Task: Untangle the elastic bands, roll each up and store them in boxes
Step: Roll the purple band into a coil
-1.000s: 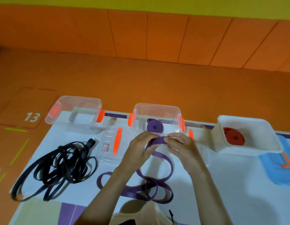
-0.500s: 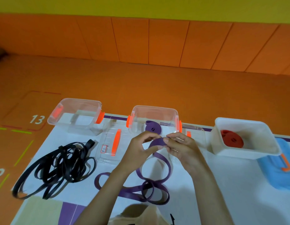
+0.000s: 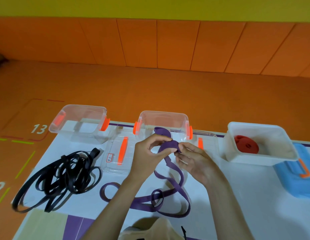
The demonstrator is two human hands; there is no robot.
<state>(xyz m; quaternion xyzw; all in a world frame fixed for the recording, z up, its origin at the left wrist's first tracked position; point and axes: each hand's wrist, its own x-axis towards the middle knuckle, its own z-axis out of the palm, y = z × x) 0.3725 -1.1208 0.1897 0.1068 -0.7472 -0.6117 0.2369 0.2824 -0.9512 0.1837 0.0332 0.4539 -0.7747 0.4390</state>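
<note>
Purple band (image 3: 169, 146) pinched between both hands' fingertips (image 3: 170, 139)

I see the purple band (image 3: 169, 146) partly rolled at its top end, its loose tail looping over the mat. Black bands (image 3: 60, 177) lie tangled at left; red rolls (image 3: 247, 146) sit in the white box (image 3: 265, 158), one purple roll (image 3: 162, 132) in the middle clear box (image 3: 163, 116).

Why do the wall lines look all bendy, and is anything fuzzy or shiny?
Head view: the wide-angle lens fans the orange wall panels outward and tilts the edges; the tangled black elastic bands smear at their near-left end; the clear plastic middle box shows pale glare on its walls; the left hand and right hand stay fairly sharp; lighting is soft, shadows faint.
</note>
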